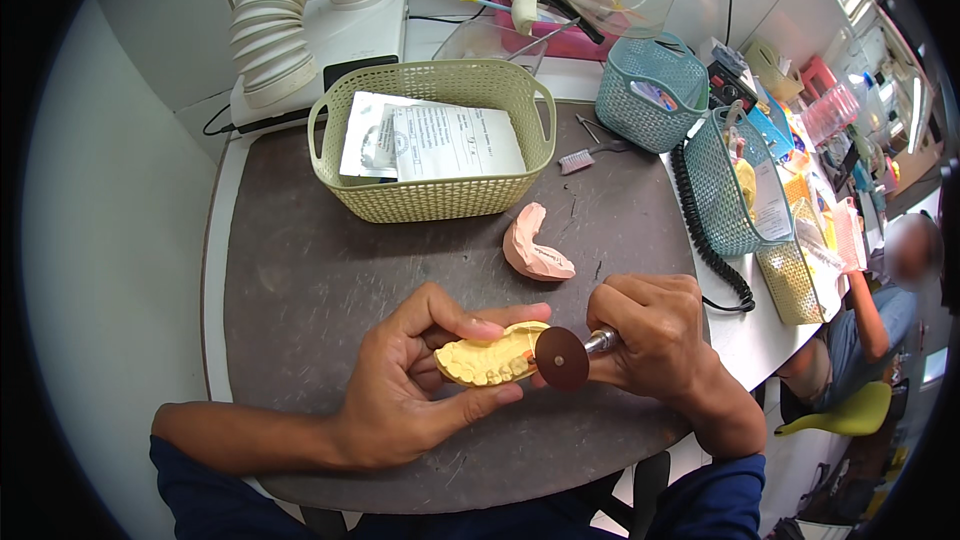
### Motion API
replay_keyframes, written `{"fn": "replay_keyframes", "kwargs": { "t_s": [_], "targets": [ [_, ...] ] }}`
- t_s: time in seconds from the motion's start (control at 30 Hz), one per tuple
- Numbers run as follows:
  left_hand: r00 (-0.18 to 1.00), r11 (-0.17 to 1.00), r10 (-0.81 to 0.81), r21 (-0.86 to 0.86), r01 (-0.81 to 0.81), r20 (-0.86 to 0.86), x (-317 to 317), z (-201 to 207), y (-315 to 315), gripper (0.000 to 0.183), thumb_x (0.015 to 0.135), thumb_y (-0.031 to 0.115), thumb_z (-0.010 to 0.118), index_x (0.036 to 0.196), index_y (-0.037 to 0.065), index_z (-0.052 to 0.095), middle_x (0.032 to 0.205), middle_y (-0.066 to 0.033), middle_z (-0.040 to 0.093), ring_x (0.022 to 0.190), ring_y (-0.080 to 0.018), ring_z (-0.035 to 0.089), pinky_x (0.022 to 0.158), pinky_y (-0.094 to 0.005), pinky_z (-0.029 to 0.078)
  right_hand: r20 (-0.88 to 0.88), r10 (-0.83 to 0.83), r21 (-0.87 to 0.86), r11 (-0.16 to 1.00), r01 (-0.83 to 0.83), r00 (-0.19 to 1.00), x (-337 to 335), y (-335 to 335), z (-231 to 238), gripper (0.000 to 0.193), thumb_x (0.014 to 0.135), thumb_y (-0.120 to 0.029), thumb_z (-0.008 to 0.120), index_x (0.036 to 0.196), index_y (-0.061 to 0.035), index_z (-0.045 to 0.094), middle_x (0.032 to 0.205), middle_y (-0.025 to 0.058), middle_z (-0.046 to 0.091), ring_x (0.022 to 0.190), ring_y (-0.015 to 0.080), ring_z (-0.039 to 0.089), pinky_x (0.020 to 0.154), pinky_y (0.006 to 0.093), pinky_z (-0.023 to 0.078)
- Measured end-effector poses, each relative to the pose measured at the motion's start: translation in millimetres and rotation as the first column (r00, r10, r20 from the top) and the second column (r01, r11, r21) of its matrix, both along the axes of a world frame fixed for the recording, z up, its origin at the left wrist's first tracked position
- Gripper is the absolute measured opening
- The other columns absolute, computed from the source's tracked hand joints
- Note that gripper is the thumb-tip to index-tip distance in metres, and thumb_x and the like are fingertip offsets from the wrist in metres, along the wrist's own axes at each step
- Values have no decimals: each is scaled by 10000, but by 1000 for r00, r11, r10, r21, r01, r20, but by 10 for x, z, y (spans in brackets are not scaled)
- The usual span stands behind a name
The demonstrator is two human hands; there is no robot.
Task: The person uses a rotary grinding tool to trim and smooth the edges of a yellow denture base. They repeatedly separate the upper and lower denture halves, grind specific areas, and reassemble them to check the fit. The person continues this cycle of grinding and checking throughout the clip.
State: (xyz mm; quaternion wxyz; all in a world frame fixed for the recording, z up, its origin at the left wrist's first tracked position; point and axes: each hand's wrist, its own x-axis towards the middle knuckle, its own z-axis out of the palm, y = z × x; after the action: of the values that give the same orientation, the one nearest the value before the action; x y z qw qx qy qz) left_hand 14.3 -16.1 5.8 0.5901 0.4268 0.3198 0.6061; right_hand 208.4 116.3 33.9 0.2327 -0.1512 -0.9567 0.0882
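A yellow dental cast [482,361] with a row of teeth is gripped between the thumb and fingers of my left hand [410,370]. My right hand [648,335] is wrapped round a metal rotary handpiece [601,340]. A brown cutting disc [562,358] is mounted on its tip. The disc overlaps the right end of the cast in view; whether they touch, I cannot tell. Beyond my hands, a pink curved dental cast [538,245] with handwriting on it lies on the dark work mat [300,290].
An olive basket [430,205] holding papers and a silver pouch stands behind. To its right are a small brush [577,161], a blue-green basket [650,90] and a coiled black cord [712,255]. A white hose [300,0] rises at back left. Another person [865,310] sits at far right.
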Motion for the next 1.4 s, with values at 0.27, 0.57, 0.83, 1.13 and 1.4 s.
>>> {"fn": "replay_keyframes", "kwargs": {
  "t_s": [0.27, 0.57, 0.83, 1.13, 1.4],
  "targets": [
    [999, 999, -10, 35, 12, -40, -11, 4, 9, 414, 839, -87, 662, 1106, 73, 389, 1351, -327, 466, 1257, -313, 523, 1055, -372, 470, -4, 10, 12, 1000, -10, 1000, -3, -1, -9, 509, 656, -465, 828, 620, -106, 469, 546, 2, 479, 442, 157, 523, 399, 299, 370],
    [998, 998, 1, 57, 3, -70, -12, 7, 10, 412, 835, -94, 663, 1102, 75, 398, 1344, -323, 477, 1249, -299, 534, 1046, -364, 476, -17, 9, 26, 1000, -8, 1000, 2, -1, -5, 498, 648, -449, 830, 623, -108, 468, 548, 3, 476, 448, 162, 523, 405, 303, 376],
    [997, 998, 12, 61, -7, -71, -12, 2, 10, 408, 837, -80, 670, 1100, 73, 399, 1341, -320, 482, 1235, -290, 547, 1037, -357, 483, -3, -2, 5, 1000, 2, 1000, -5, -7, 20, 498, 648, -454, 831, 623, -105, 477, 550, 3, 483, 451, 160, 527, 410, 301, 384],
    [999, 995, 1, 101, 4, -54, -14, -23, 11, 358, 853, -120, 620, 1112, 14, 412, 1383, -322, 429, 1209, -286, 559, 1028, -339, 503, -6, 13, 12, 1000, -13, 1000, -5, -5, 14, 503, 657, -458, 828, 616, -103, 475, 547, 5, 485, 445, 159, 525, 402, 301, 378],
    [996, 997, 15, 74, -8, -91, -8, 9, 17, 410, 832, -103, 662, 1104, 66, 406, 1340, -325, 481, 1226, -295, 554, 1030, -356, 485, -9, 13, 15, 1000, -13, 1000, -4, -3, 3, 510, 661, -465, 824, 617, -105, 465, 541, 4, 470, 438, 157, 513, 398, 302, 366]
  ]
}}
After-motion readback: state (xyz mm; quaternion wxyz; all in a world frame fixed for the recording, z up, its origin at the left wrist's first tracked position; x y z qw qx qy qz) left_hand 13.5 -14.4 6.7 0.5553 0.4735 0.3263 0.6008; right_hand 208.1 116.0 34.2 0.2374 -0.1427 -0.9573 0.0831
